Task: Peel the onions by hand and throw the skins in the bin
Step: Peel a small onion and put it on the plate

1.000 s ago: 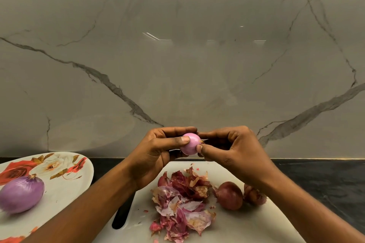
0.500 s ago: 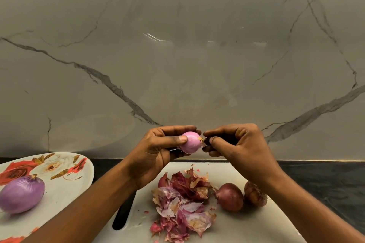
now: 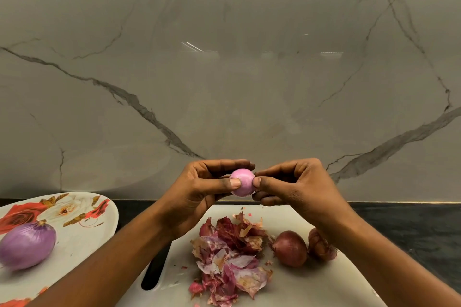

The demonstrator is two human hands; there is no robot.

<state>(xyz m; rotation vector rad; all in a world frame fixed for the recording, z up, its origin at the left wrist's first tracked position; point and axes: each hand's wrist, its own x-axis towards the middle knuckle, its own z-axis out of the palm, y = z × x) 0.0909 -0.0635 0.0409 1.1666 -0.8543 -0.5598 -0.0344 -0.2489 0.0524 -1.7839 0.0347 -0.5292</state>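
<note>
A small pink peeled onion (image 3: pixel 243 182) is held up above the white cutting board (image 3: pixel 294 286). My left hand (image 3: pixel 199 189) grips it from the left, thumb across its front. My right hand (image 3: pixel 296 187) pinches its right end with thumb and fingertips. Below, a heap of red and purple onion skins (image 3: pixel 232 257) lies on the board. Two unpeeled red onions (image 3: pixel 290 248) (image 3: pixel 320 244) sit to the right of the heap, the far one partly hidden by my right wrist. No bin is in view.
A flowered plate (image 3: pixel 74 222) at the left carries a large peeled purple onion (image 3: pixel 26 245). The board has a dark handle slot (image 3: pixel 154 269) at its left end. Dark countertop (image 3: pixel 411 232) runs along a marble wall behind.
My right hand pulled a little to the right half a second ago and has come back onto the onion's right end. The onion has turned slightly in my left hand.
</note>
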